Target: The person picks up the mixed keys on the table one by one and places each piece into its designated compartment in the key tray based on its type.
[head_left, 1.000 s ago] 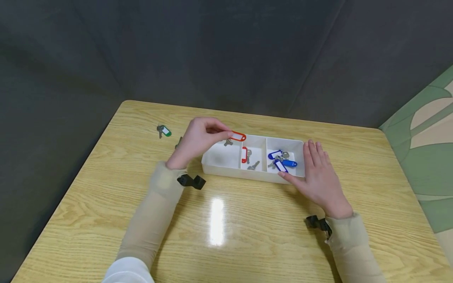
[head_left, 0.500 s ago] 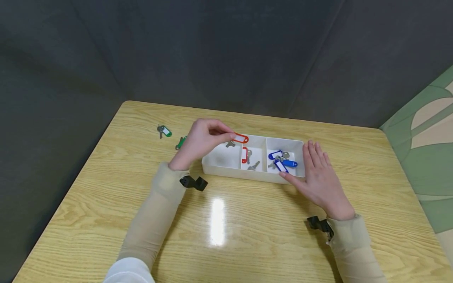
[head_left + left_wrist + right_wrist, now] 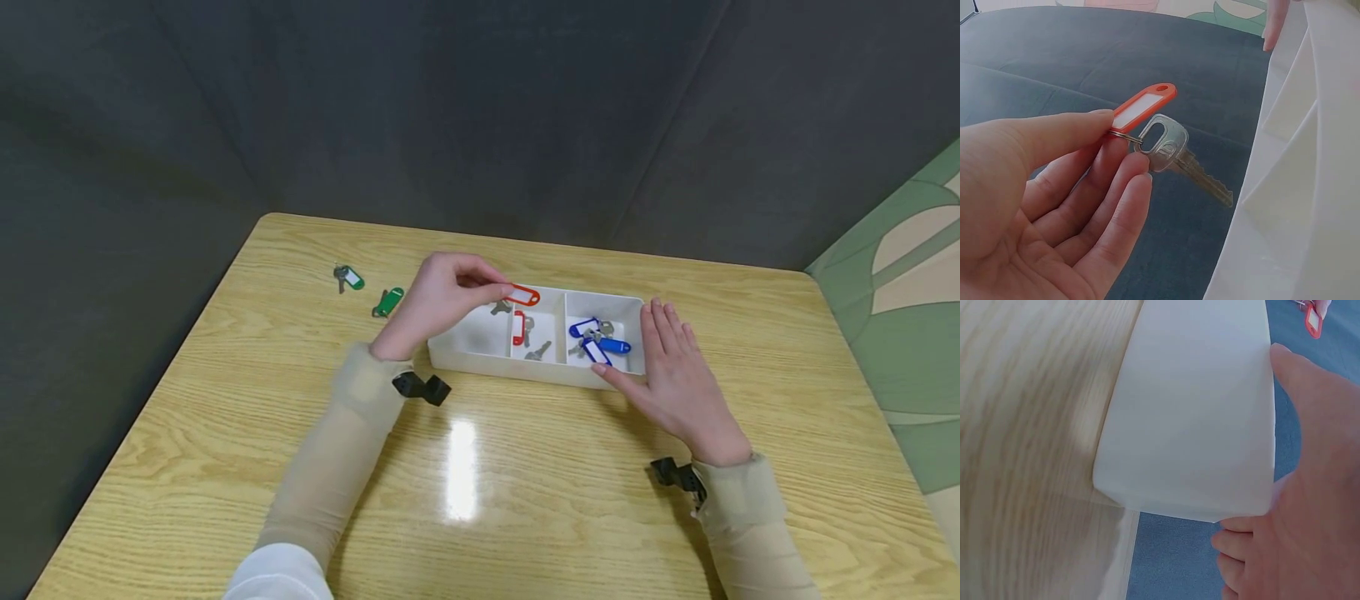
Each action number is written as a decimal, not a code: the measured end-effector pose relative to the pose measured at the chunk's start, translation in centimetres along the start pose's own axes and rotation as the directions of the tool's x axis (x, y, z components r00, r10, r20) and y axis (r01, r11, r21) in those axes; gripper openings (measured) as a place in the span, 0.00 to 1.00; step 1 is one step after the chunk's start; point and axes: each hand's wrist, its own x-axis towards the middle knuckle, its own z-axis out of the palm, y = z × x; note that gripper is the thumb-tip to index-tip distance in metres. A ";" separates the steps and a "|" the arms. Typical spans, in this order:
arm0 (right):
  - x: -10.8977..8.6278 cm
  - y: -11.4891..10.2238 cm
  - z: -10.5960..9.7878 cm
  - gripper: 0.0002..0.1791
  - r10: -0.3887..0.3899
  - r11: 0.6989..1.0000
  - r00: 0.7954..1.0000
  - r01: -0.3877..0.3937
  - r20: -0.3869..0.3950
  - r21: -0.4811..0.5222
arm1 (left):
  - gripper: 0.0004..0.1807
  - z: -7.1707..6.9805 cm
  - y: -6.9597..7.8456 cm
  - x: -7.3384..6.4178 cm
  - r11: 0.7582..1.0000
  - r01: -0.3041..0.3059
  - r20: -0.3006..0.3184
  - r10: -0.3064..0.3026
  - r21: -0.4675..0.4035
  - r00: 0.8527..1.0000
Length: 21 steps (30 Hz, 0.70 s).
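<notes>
Between thumb and fingertips my left hand (image 3: 450,296) pinches a red key tag (image 3: 1145,106) with a white label. A silver key (image 3: 1169,145) hangs from its ring, over the divided white tray (image 3: 480,363) in the head view. My right hand (image 3: 686,387) lies with straight fingers along the tray's right end, thumb at the front rim. In the middle compartment are another red key tag (image 3: 518,328) and a loose-looking key (image 3: 538,351). Several blue key tags (image 3: 615,346) with keys fill part of the right compartment. The left compartment is partly hidden by my left hand.
Two green key tags with keys lie on the table left of the tray: one green tag (image 3: 352,277) farther back, another green tag (image 3: 389,302) close to my left wrist. A dark curtain (image 3: 480,125) hangs behind the wooden table (image 3: 525,475).
My left hand has moved right with the red key tag and its key, toward the middle compartment. The nearer green tag has come into full view. My right hand has stayed in place.
</notes>
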 end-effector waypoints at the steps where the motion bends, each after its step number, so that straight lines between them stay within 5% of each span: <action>1: 0.0 0.0 0.0 0.59 0.001 1.000 1.000 -0.001 0.001 0.002 | 0.06 0.1 0.0 0.1 1.000 -0.002 0.001 0.002 0.001 1.000; 12: 0.2 -0.2 0.0 0.60 0.009 1.000 1.000 -0.009 0.012 0.014 | 0.05 1.4 -0.3 0.9 0.997 -0.059 0.048 0.061 -0.041 0.997; 21: 0.3 -0.4 -0.1 0.59 0.006 1.000 1.000 -0.006 0.022 0.007 | 0.04 2.8 -0.3 1.7 0.998 -0.050 0.077 0.052 -0.032 0.996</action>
